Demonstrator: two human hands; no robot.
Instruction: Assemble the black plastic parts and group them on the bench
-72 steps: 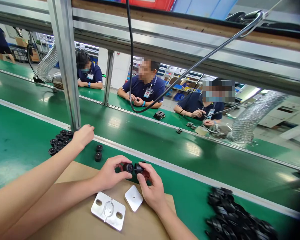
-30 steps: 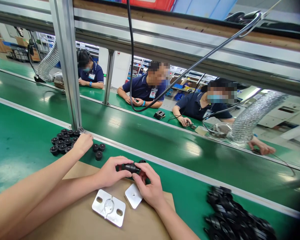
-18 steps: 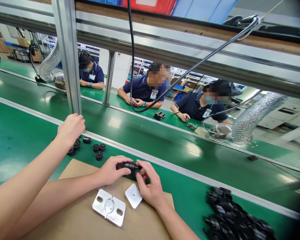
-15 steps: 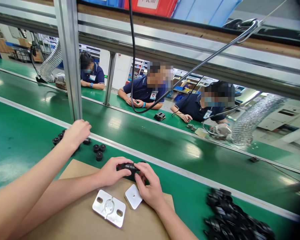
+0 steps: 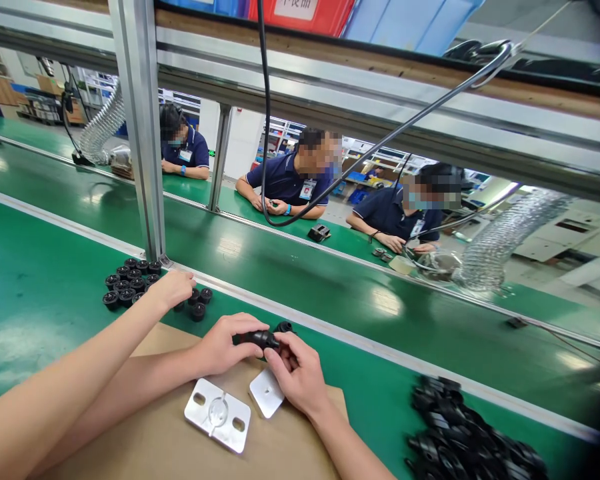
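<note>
My left hand (image 5: pixel 227 343) is wrapped around a black cylindrical part (image 5: pixel 257 339), thumb in front and fingers behind. My right hand (image 5: pixel 297 373) pinches the narrow right end of that part. Just behind my right fingertips another black round piece (image 5: pixel 283 327) shows in part. Below my hands, a silver metal plate (image 5: pixel 217 415) with two slots and a round recess lies on brown cardboard (image 5: pixel 180 453). Beside it sits a smaller silver block (image 5: pixel 267 393) with a centre hole, close to my right hand.
Another person's hand (image 5: pixel 173 288) reaches in from the left, over my left forearm, among several black round caps (image 5: pixel 125 293). A heap of black parts (image 5: pixel 460 427) lies at right. A metal post (image 5: pixel 139 133) and hanging cable (image 5: pixel 266 133) stand ahead. Co-workers sit opposite.
My right fingers have shifted slightly on the black part, and the piece behind shows more. The other person's hand has moved right and down, uncovering more caps. The co-worker opposite at right has moved a hand.
</note>
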